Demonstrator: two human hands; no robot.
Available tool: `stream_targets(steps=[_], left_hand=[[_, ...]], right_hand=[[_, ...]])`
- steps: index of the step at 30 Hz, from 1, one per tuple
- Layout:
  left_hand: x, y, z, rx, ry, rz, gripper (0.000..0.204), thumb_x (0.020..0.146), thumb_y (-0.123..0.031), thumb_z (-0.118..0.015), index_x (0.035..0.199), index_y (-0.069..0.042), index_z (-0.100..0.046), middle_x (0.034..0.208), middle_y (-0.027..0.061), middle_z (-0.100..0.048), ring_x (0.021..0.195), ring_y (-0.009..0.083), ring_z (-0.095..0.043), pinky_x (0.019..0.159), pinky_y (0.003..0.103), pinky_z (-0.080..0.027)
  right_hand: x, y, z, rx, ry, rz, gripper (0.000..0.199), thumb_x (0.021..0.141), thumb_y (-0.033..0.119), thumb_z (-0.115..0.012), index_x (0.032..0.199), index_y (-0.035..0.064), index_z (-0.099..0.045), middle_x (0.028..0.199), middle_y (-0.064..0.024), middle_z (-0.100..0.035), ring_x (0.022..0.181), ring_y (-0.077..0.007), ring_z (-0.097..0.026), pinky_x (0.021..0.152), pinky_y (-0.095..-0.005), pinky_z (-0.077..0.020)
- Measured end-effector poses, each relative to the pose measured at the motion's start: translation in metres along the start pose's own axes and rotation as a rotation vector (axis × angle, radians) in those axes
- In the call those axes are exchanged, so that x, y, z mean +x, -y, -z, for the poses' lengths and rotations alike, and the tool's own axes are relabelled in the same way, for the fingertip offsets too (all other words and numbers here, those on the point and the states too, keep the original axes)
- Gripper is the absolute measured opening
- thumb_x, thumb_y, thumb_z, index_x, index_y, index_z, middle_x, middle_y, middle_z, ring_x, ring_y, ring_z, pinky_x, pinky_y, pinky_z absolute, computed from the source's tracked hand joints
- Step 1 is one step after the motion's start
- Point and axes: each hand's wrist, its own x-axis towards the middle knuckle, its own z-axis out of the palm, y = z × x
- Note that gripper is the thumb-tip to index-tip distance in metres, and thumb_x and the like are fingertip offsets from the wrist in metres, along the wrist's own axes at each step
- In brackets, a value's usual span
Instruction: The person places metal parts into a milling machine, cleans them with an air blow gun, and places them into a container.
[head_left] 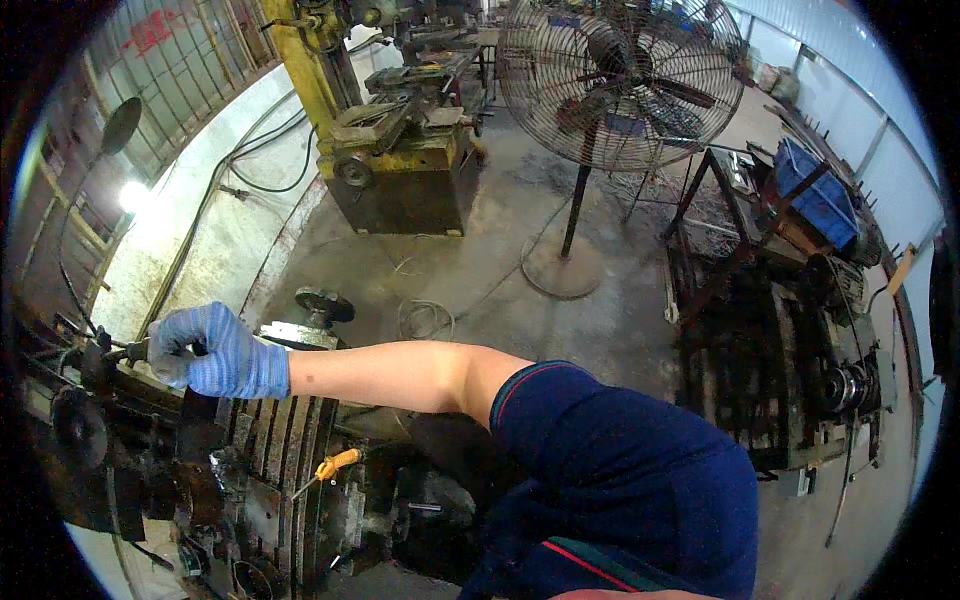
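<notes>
1. Left edge, mid-height: a dark handle (127, 353) lies roughly level, its long axis running across the frame, its end pointing right into the glove.
2. The right hand (222, 352), blue-gloved, curls closed around that end; the glove hides the gripped part.
3. Lower left: a yellow-handled tool (338, 463) slants, shaft toward lower left.
4. The left hand is out of frame; its state cannot be told.
</notes>
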Motion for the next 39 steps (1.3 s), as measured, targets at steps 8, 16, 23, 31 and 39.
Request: stream_targets(steps=[8, 16, 23, 31, 39], left_hand=[[0.002, 0.071, 0.010, -0.596, 0.210, 0.357, 0.043, 0.080, -0.021, -0.058, 0.121, -0.008, -0.051, 0.111, 0.0096, -0.055, 0.082, 0.0202, -0.057, 0.057, 0.026, -0.045], [-0.004, -0.042, -0.054, -0.896, 0.327, 0.373, 0.033, 0.088, -0.022, -0.053, 0.110, 0.003, -0.054, 0.063, 0.0039, -0.053, 0.052, 0.0112, -0.049, 0.045, 0.026, -0.039], [0.041, -0.029, -0.098, -0.780, 0.178, 0.240, 0.025, 0.089, -0.016, -0.048, 0.103, 0.003, -0.058, 0.056, 0.0058, -0.054, 0.038, 0.0106, -0.046, 0.036, 0.025, -0.038], [0.058, -0.039, -0.145, -0.704, 0.181, 0.253, 0.029, 0.088, -0.019, -0.049, 0.107, 0.001, -0.058, 0.053, 0.0067, -0.055, 0.035, 0.0123, -0.048, 0.035, 0.027, -0.038], [0.054, -0.038, -0.148, -0.541, 0.186, 0.175, 0.026, 0.087, -0.016, -0.050, 0.100, 0.003, -0.061, 0.053, 0.0072, -0.056, 0.037, 0.0135, -0.050, 0.037, 0.028, -0.039]], right_hand=[[0.007, 0.001, -0.024, -0.182, -0.009, 0.109, 0.010, 0.072, 0.014, -0.065, 0.072, 0.0045, -0.062, 0.064, -0.0027, -0.060, 0.062, -0.0091, -0.054, 0.058, -0.0262, -0.0452], [-0.003, 0.000, 0.012, -0.434, -0.064, 0.172, 0.023, 0.082, 0.021, -0.051, 0.077, 0.0014, -0.062, 0.077, -0.0087, -0.061, 0.074, -0.0181, -0.057, 0.068, -0.0295, -0.0447], [-0.003, -0.013, -0.004, -0.031, 0.126, 0.160, 0.029, 0.084, 0.028, -0.049, 0.077, 0.0013, -0.055, 0.078, -0.0130, -0.058, 0.092, -0.0324, -0.056, 0.093, -0.0480, -0.0351], [-0.003, -0.011, -0.001, -0.048, 0.061, 0.125, 0.034, 0.085, 0.033, -0.049, 0.073, 0.0016, -0.055, 0.074, -0.0124, -0.057, 0.084, -0.0265, -0.056, 0.087, -0.0430, -0.0391], [-0.016, -0.016, 0.005, -0.010, 0.100, 0.125, 0.031, 0.084, 0.029, -0.051, 0.073, 0.0008, -0.055, 0.077, -0.0158, -0.059, 0.084, -0.0281, -0.056, 0.094, -0.0494, -0.0344]])
